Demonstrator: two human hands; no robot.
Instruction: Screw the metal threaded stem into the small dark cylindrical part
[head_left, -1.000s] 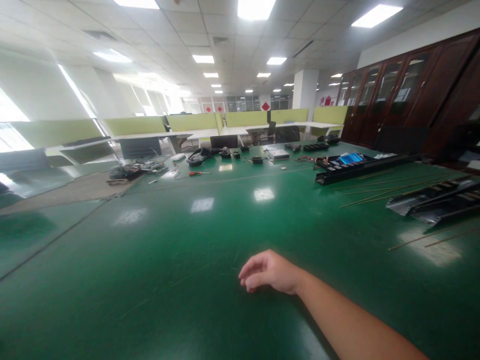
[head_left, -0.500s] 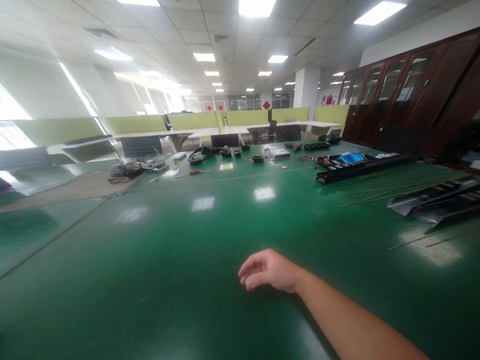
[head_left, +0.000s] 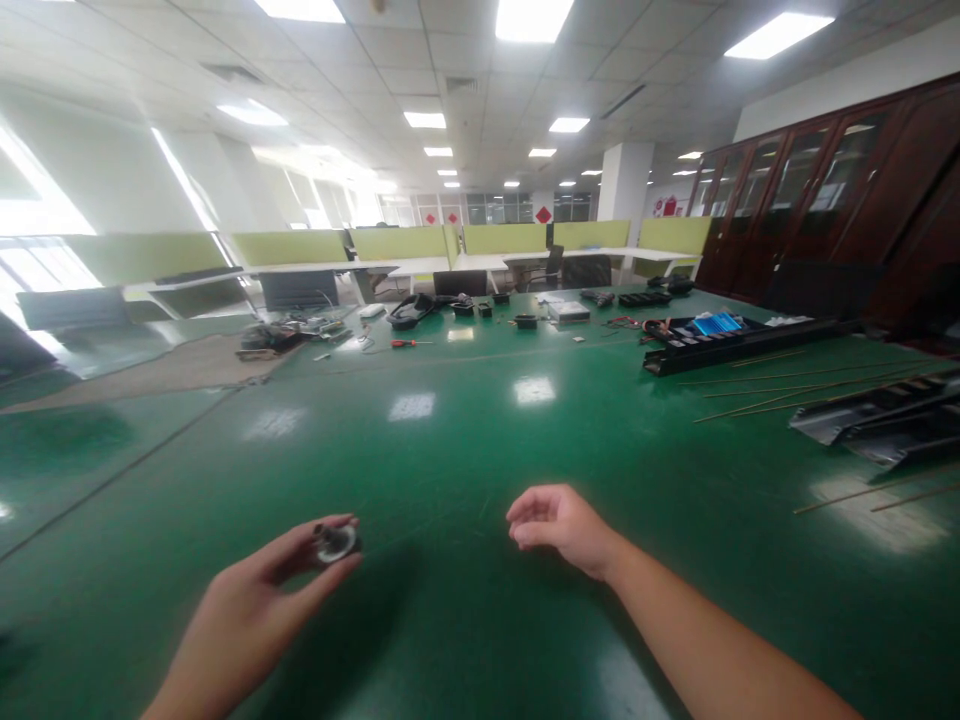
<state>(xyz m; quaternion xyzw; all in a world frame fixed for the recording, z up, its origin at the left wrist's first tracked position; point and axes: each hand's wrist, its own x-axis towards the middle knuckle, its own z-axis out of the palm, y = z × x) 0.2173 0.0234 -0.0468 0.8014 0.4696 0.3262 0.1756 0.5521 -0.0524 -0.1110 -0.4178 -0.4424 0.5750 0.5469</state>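
Note:
Between the thumb and fingers of my left hand (head_left: 251, 605) is a small round metal part (head_left: 336, 543), with a pale rim and a darker, narrower end. That hand is raised over the green tabletop (head_left: 450, 440) at the lower left. To the right, my right hand (head_left: 566, 530) hovers above the same surface, its fingers loosely curved and a gap between them and the thumb. Nothing shows in its grasp. The two hands are well apart, and the finer shape of the metal part is blurred.
Black metal channels (head_left: 720, 345) and thin rods (head_left: 795, 385) lie on the right. Farther back are an orange-handled screwdriver (head_left: 409, 343), small black trays (head_left: 526, 321) and a white box (head_left: 570, 311). A brown mat (head_left: 172, 372) with assorted parts covers the left side.
My left hand has come into view from the lower left, carrying the metal part. My right hand sits slightly farther right in the picture, its pose much the same; the view has shifted a little.

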